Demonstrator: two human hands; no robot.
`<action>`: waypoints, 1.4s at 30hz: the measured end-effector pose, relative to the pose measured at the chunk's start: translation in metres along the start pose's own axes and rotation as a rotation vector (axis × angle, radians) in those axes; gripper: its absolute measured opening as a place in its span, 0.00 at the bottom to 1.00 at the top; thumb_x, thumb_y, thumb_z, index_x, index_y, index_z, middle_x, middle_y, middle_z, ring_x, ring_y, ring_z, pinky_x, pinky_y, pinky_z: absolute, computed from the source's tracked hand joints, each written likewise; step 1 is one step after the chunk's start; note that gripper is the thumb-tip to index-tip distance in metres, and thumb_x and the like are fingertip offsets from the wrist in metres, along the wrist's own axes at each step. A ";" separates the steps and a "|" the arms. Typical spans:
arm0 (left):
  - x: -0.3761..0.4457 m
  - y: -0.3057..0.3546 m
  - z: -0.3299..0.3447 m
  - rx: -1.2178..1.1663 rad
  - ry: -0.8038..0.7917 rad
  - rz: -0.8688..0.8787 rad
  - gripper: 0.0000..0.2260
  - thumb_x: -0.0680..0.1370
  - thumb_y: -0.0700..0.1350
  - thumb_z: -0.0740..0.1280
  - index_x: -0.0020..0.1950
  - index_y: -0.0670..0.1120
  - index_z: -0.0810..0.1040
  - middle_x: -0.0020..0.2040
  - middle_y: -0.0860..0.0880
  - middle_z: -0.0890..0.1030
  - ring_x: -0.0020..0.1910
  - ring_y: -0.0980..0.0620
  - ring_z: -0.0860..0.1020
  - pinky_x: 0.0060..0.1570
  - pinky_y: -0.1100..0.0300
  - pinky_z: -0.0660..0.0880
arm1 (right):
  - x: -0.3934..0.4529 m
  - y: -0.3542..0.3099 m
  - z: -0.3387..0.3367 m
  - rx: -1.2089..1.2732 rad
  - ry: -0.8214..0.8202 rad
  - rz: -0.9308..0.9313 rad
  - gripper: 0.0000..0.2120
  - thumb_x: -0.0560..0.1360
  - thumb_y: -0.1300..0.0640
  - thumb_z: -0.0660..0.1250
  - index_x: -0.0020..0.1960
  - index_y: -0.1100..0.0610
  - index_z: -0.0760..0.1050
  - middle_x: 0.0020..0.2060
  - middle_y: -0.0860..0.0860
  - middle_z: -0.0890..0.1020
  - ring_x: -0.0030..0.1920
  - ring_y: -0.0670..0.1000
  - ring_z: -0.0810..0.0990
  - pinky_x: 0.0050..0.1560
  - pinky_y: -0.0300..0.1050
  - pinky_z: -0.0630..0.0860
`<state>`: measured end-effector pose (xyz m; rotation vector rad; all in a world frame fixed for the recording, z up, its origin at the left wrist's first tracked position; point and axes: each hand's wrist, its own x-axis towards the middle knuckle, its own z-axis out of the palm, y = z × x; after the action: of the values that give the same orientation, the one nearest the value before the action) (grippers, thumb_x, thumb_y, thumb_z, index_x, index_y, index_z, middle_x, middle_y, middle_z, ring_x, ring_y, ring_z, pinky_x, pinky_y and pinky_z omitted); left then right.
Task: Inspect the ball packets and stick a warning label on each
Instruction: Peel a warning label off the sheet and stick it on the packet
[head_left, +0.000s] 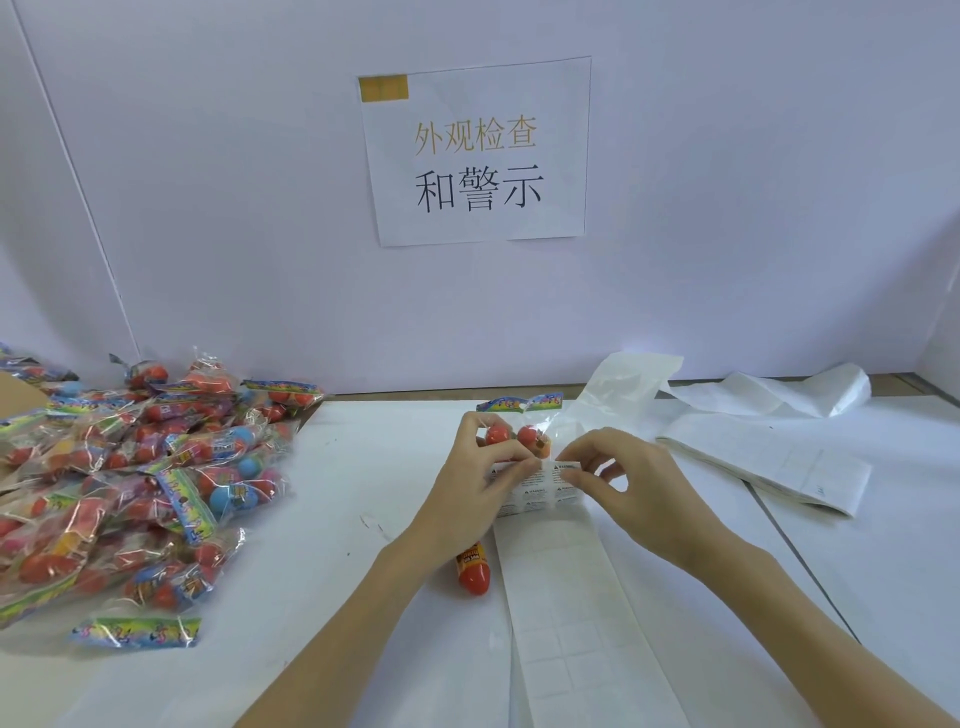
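Note:
A clear ball packet (521, 431) with red balls and a colourful header lies at the middle of the white table. My left hand (470, 480) pinches it together with the top of the label strip (540, 488). Fingers of my right hand (621, 480) pinch a white warning label (567, 466) at the strip's upper right corner. The strip's backing paper (566, 597), with peeled squares, runs down toward me between my forearms.
A heap of ball packets (130, 483) fills the left of the table; one packet (136, 631) lies apart at the front. An orange-red tube (472, 569) lies under my left wrist. Used backing paper (769, 452) lies at right. A printed sign (475, 150) hangs on the wall.

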<state>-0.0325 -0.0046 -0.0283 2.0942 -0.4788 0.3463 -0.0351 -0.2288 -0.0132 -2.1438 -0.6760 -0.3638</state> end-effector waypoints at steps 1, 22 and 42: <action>0.000 0.000 0.000 0.001 -0.011 0.006 0.05 0.83 0.50 0.69 0.51 0.55 0.84 0.61 0.59 0.67 0.61 0.65 0.73 0.61 0.71 0.70 | 0.000 0.000 0.000 -0.006 0.002 -0.007 0.03 0.80 0.59 0.73 0.49 0.52 0.82 0.44 0.44 0.83 0.48 0.46 0.82 0.48 0.35 0.77; 0.000 0.006 -0.003 0.036 -0.026 -0.017 0.07 0.85 0.48 0.65 0.50 0.53 0.81 0.60 0.51 0.68 0.58 0.63 0.73 0.57 0.71 0.69 | -0.004 -0.007 0.001 -0.132 0.098 -0.245 0.08 0.76 0.61 0.76 0.53 0.51 0.88 0.52 0.46 0.83 0.50 0.44 0.82 0.51 0.42 0.78; 0.002 0.029 -0.015 -0.430 0.108 -0.058 0.16 0.81 0.35 0.70 0.61 0.55 0.84 0.62 0.48 0.78 0.52 0.49 0.84 0.47 0.56 0.83 | 0.001 -0.034 0.002 0.413 0.188 0.137 0.19 0.78 0.65 0.73 0.64 0.46 0.80 0.40 0.49 0.86 0.44 0.48 0.85 0.50 0.35 0.79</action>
<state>-0.0452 -0.0065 0.0016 1.6595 -0.3879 0.2910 -0.0539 -0.2098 0.0082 -1.7271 -0.4483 -0.3158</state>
